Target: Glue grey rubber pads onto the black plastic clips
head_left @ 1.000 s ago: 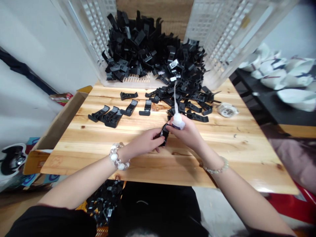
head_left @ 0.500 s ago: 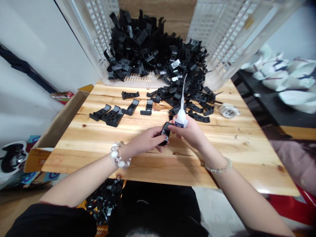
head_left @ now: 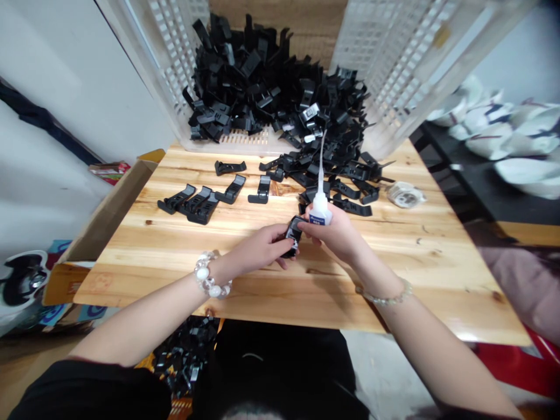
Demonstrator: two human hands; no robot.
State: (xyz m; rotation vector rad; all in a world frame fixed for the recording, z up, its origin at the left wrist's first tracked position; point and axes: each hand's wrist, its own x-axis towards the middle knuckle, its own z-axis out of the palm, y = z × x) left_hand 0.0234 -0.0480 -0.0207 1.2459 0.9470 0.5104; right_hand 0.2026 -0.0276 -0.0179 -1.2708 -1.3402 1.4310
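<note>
"Where's the black plastic clip (head_left: 293, 236)?"

"Held between both hands, over the worktop (head_left: 394, 280)."

"And the hands?"

"The left hand (head_left: 256, 248) is clamped around the clip. The right hand (head_left: 332, 233) grips a white squeeze bottle (head_left: 320, 211) upright, right beside the clip."

"What step is this?"

"It looks like bottle-and-clip work: the thin nozzle (head_left: 321, 163) points upward, and I can't see anything coming out."

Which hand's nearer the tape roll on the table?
Right hand: it's apart from the tape roll, down and toward the person's left of it. Left hand is farther, beyond the right hand.
</note>
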